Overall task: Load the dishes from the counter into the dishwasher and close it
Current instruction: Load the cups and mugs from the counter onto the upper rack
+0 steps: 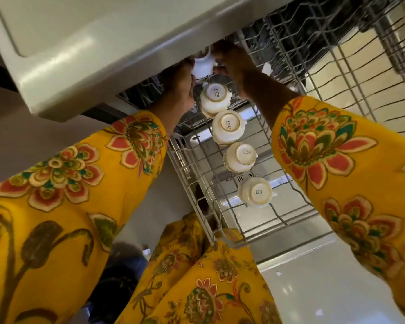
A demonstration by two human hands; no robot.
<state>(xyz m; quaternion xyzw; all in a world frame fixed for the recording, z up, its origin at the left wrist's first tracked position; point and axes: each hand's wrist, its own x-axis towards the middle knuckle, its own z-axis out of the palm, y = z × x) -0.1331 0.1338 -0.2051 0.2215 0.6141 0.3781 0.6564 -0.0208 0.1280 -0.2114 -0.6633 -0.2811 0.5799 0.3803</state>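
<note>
Both hands (180, 83) (234, 64) grasp a cup (202, 66) over the rack (290, 108). Loading continues. Next, seat it upside down beside the four cups (228, 127).

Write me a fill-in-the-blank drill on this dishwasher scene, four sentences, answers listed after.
1. ____ cups already sit in a row on the upper rack.
2. Each stands with its base facing ____.
3. The left hand and right hand together hold a ____ cup.
4. The word printed on each base reads ____.

Answers: four; up; white; SISTA
</note>
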